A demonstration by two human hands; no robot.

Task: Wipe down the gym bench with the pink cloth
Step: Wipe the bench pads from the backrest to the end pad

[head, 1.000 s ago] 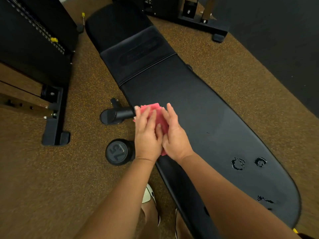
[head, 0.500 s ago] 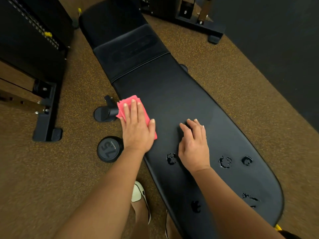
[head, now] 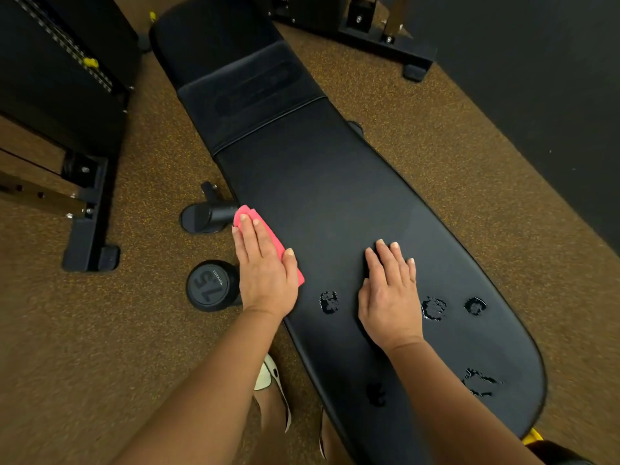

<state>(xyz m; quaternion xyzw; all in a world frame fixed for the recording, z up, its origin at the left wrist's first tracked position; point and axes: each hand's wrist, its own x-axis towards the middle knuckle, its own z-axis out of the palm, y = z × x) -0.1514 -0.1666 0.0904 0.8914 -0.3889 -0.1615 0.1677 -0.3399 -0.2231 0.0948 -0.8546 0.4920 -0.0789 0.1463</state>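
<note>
Pink cloth is lying at the bench's left edge, with the left hand pressing it flat, fingers straight. The right hand is resting open on the pad. Wet patches are waiting just right of the cloth, spreading toward the near end, likely the next sweep.
</note>
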